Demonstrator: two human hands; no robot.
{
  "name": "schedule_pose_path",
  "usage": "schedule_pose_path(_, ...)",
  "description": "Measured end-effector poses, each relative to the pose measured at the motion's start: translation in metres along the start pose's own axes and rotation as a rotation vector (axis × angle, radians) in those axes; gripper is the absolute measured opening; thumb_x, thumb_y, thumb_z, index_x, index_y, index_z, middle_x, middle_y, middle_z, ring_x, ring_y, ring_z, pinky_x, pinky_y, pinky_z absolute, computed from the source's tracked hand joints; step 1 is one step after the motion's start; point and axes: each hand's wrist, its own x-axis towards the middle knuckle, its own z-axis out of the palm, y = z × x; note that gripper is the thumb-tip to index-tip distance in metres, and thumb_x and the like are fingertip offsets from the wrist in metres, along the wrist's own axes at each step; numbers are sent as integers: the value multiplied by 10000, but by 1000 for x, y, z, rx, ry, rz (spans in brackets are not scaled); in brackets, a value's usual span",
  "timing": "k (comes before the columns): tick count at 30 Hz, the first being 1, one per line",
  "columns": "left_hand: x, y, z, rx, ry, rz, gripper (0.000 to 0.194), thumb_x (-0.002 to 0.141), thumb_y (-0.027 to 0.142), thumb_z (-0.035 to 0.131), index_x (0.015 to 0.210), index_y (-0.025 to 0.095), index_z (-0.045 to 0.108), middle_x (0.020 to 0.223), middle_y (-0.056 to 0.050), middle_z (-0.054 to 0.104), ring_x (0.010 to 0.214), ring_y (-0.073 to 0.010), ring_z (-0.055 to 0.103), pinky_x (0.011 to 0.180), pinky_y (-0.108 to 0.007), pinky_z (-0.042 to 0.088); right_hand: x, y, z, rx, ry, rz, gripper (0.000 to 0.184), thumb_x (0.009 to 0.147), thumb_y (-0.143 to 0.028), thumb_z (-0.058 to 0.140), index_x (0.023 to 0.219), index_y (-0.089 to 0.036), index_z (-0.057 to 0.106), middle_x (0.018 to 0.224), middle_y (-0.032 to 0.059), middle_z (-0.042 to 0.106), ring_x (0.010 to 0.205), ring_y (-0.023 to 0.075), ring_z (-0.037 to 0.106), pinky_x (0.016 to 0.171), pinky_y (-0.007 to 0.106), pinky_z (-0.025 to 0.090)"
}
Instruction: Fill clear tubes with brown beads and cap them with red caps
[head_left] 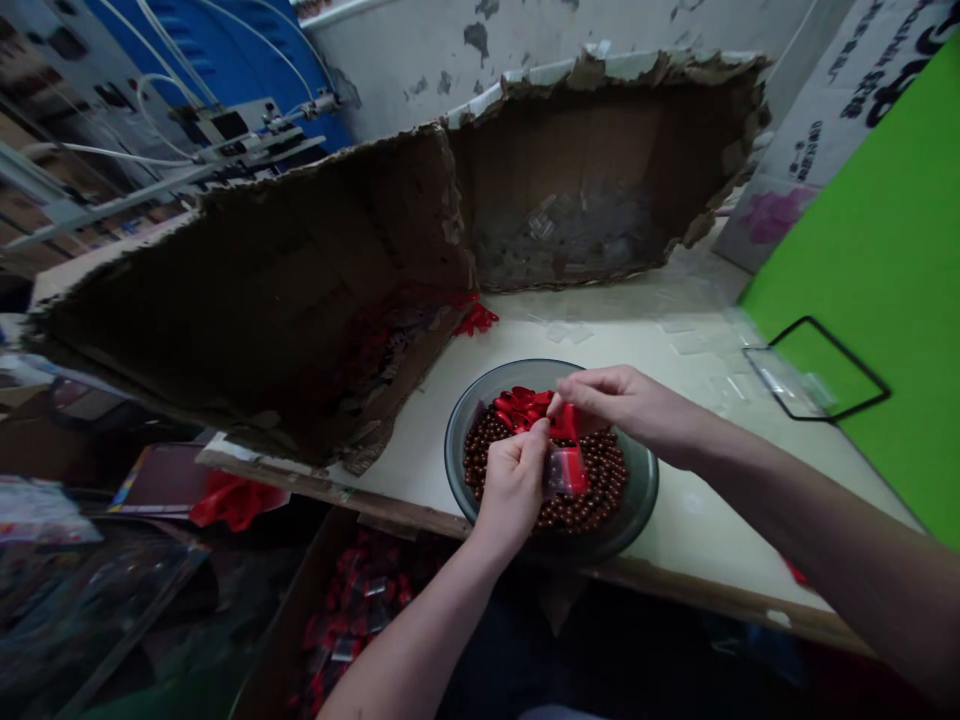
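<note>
My left hand (pixel 514 490) is over a grey glass bowl (pixel 637 490) and grips a small clear plastic bag (pixel 566 472) with red inside. My right hand (pixel 630 405) reaches in from the right, its fingertips pinching a red ribbon-like piece (pixel 570 420) just above the bag. The bowl holds many dark brown beads (pixel 592 480) and a heap of red ribbon pieces (pixel 521 408). My hands hide part of the bowl's contents. I cannot tell what the red inside the bag is.
A large torn cardboard box (pixel 247 320) lies on its side on the cream table (pixel 697 520), left of the bowl. Loose clear plastic pieces lie on the table. A green board (pixel 877 270) stands at right. Below the table edge, a cardboard box (pixel 292 620) holds red packets.
</note>
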Motion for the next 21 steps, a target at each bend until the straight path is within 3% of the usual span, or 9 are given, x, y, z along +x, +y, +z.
schedule_pose_path(2,0,-1,1,-44,9,-23,551,802,632,536,542,169,390,474,54,349,428,-46,266,432,-208,203,4,1,-1,57,93,-24,513,816,-622,566,643,-145,645,591,27,616,540,98,550,548,222,423)
schedule_pose_path(4,0,-2,3,-81,24,-33,546,800,625,546,547,171,377,473,55,352,422,-43,269,424,-200,198,5,4,1,116,136,-5,529,807,-642,561,649,-144,643,542,15,586,488,86,513,501,210,392)
schedule_pose_path(7,-1,-2,5,-117,33,-34,540,800,619,551,553,168,385,476,57,354,418,-37,267,415,-192,191,3,14,7,170,90,29,423,805,-581,608,743,-164,641,487,-50,486,425,60,403,441,191,320)
schedule_pose_path(11,0,0,10,-124,54,-28,546,798,634,537,556,157,425,491,51,367,425,-37,275,408,-189,191,1,29,23,156,98,-64,323,812,-501,637,777,-181,606,644,-37,531,556,80,465,534,204,375)
schedule_pose_path(17,-7,1,17,-74,130,20,505,831,587,522,576,164,415,507,49,352,446,-47,259,426,-203,208,0,41,37,-40,337,-204,443,941,-530,391,875,-178,652,568,-41,415,532,110,402,540,255,333)
schedule_pose_path(21,-16,1,17,-15,155,46,485,865,562,481,591,168,412,528,42,351,470,-60,264,441,-219,223,-5,42,41,-100,359,-289,521,982,-491,281,870,-168,675,545,-32,398,532,123,408,570,278,338)
